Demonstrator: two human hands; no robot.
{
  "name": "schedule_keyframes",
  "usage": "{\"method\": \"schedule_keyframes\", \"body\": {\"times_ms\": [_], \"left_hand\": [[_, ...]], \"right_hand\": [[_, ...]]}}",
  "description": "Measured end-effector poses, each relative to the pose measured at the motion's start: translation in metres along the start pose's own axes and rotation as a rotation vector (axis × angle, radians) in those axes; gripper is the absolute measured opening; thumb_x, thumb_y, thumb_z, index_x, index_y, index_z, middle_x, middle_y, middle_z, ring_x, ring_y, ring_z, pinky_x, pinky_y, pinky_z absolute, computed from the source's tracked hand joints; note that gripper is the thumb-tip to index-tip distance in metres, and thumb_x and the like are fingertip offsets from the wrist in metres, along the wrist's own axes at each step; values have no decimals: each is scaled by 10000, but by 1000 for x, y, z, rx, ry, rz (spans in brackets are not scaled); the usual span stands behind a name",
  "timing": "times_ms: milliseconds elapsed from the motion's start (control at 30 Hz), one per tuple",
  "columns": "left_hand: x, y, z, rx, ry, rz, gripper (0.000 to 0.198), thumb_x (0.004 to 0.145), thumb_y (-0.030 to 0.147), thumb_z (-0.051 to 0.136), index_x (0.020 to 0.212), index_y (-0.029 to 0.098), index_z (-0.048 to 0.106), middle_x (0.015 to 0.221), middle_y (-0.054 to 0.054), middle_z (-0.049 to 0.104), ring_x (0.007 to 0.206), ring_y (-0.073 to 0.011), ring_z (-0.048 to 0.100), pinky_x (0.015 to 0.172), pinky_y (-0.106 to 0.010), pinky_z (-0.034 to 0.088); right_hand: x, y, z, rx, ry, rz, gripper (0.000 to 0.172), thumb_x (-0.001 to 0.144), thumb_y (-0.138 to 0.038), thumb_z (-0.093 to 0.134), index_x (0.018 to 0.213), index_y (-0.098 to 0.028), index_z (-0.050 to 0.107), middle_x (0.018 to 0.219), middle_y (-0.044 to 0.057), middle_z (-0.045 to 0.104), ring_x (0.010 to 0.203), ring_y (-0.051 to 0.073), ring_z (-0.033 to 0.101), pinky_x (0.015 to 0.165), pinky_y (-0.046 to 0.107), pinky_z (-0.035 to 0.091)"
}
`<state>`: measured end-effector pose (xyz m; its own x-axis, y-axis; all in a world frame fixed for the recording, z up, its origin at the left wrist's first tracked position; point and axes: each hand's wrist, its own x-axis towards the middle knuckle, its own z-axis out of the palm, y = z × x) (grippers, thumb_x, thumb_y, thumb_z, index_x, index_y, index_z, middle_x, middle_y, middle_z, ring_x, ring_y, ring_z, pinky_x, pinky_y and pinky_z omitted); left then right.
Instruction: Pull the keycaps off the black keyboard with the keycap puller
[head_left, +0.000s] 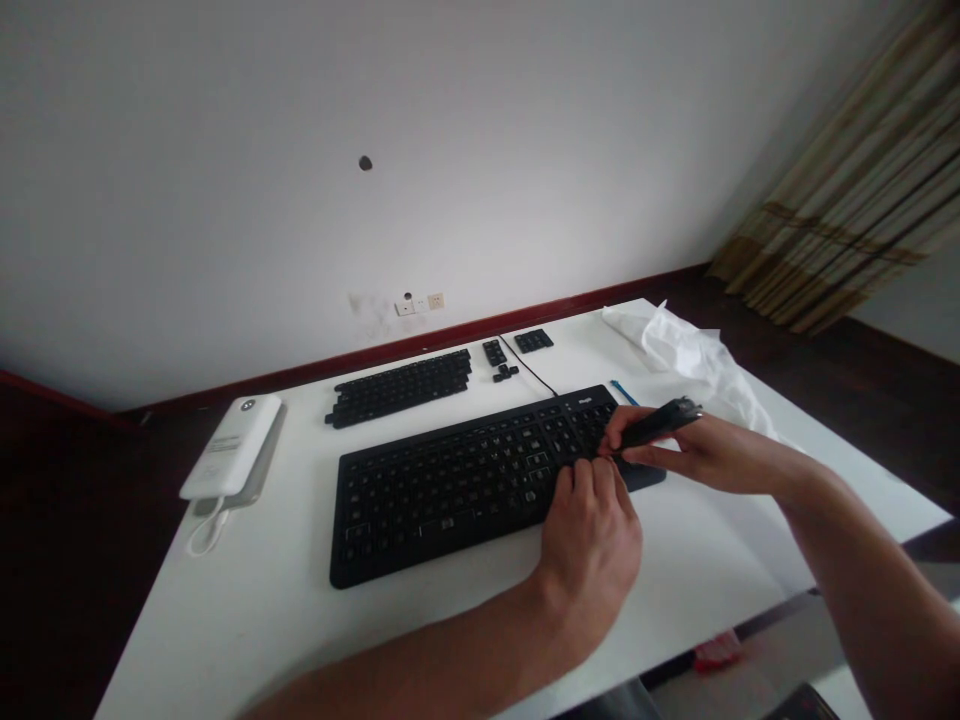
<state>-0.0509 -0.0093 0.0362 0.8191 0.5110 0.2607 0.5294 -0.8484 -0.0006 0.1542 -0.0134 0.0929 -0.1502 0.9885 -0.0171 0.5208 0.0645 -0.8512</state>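
Observation:
A black keyboard (450,490) lies on the white table, its keycaps off over most of its face so the key sockets show. My left hand (592,520) is closed at its front edge near the right end, fingers bent over the edge; the thumb is hidden. In my right hand (675,450) is a slim black-handled tool (651,425), gripped like a pen and slanting down to the number pad. Its working tip is hidden between both hands. Behind the keyboard sit removed keycaps (401,388) in a block, with smaller keycap groups (534,341) to their right.
A white power bank (232,445) with a short cable stands at the table's left. Crumpled white plastic (675,350) covers the back right. A thin blue stick (622,392) lies behind the keyboard, and the keyboard's cord (525,365) runs toward the rear edge.

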Motion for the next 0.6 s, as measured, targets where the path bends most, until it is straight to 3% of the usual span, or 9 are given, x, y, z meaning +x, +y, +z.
{"method": "schedule_keyframes", "body": {"times_ms": [100,300,500,600], "left_hand": [[0,-1,-1,-11,-14,4,317,999,149,549,1261,24,676,1026,-145,610,918,-232,562,771,-350,501],[0,-1,-2,-21,-2,10,315,1005,166,545,1260,29,670,994,-125,580,918,-235,550,777,-354,505],[1,-2,-6,-18,-9,14,291,1009,157,533,1251,57,659,974,-106,565,900,-230,556,763,-344,501],[4,-7,-9,-38,-17,11,350,1005,143,536,1338,52,593,989,-103,584,900,-226,569,761,-347,508]], "right_hand": [[-2,8,-7,49,-125,35,235,939,-467,731,1061,-269,761,1089,67,760,1004,287,715,891,402,593],[-8,25,-8,148,-128,76,209,922,-463,760,999,-269,763,1178,82,763,1074,318,719,949,429,598],[-13,36,4,276,62,108,317,882,-502,799,1068,-254,736,1164,95,770,1104,321,720,964,456,621],[-14,40,5,315,179,127,378,870,-524,806,1110,-245,718,1115,100,782,1081,318,733,938,473,636]]}}
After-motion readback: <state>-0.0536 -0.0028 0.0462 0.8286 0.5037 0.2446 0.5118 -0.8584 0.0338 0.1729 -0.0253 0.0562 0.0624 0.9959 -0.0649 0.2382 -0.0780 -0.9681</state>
